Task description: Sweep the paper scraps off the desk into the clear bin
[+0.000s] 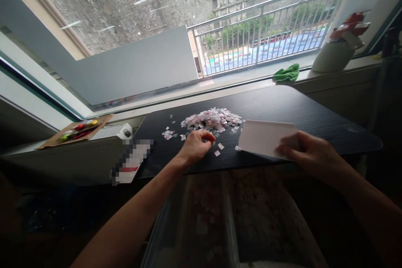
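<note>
My right hand [306, 148] grips a flat white plastic card [266, 136] with a small hole in one corner, thumb on its near face. The card is held tilted up, its lower left edge close to the black tabletop [270, 100]. My left hand [197, 146] hovers in front of a heap of small white and pinkish paper pieces [213, 118], its thumb and fingers pinched together. What sits in that pinch is too small to make out. Between my hands lie a few loose paper pieces [221, 146].
A clear plastic bin [230, 222] with scraps in it stands below the table's front edge. Left are a blurred-out packet [133, 163], a white radiator [113, 132] and cardboard [47, 142] bearing colourful items. A green cloth [287, 73] and a pale container [334, 55] stand on the windowsill.
</note>
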`<state>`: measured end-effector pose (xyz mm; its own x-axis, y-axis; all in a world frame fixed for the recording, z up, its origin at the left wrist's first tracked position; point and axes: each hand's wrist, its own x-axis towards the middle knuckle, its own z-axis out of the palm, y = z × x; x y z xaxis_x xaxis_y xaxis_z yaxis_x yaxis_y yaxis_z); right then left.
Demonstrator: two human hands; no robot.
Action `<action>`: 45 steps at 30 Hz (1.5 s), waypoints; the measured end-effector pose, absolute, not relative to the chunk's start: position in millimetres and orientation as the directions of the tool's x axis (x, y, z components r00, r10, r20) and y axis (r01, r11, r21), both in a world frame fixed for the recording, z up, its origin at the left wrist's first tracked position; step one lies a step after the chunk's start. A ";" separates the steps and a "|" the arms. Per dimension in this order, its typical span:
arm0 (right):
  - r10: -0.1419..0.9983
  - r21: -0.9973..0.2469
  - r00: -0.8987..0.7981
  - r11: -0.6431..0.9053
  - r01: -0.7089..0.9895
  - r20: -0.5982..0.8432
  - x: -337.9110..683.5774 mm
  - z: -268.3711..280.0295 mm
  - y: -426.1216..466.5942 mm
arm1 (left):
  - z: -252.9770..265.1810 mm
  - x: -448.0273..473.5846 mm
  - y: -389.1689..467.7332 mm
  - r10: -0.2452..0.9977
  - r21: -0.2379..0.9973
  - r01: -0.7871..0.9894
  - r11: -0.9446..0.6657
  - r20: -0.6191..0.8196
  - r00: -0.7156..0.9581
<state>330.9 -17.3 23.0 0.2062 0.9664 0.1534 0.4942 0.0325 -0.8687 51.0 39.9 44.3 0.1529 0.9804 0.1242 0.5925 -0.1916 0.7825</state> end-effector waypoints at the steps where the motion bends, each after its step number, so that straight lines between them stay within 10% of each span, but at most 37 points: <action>1: 0.966 -0.870 0.208 0.030 0.493 0.151 330.0 24.3 -18.0 | 43.1 48.3 37.9 0.971 0.725 0.645 -0.240 0.176 0.163; 13: 0.959 -0.896 0.258 -0.008 0.445 0.120 330.0 27.5 -19.2 | 30.1 14.4 20.5 0.908 0.397 0.826 -0.401 0.288 0.303; 28: 0.963 -0.875 0.242 -0.012 0.484 0.120 331.0 24.2 -15.4 | 51.3 48.1 27.7 0.872 -0.036 0.878 -0.477 0.104 0.478; 33: 0.953 -0.888 0.273 -0.011 0.460 0.130 323.4 25.0 -25.3 | 41.3 44.4 28.8 0.870 0.202 0.857 -0.474 0.256 0.421; 39: 0.957 -0.890 0.273 -0.036 0.455 0.101 328.7 20.1 -22.7 | 37.4 23.8 14.9 0.990 0.927 0.375 -0.016 0.068 -0.127; 45: 0.954 -0.805 0.270 -0.057 0.591 0.131 336.0 19.7 -16.3 | 52.8 26.5 2.8 0.935 0.946 -0.154 0.284 -0.309 -0.173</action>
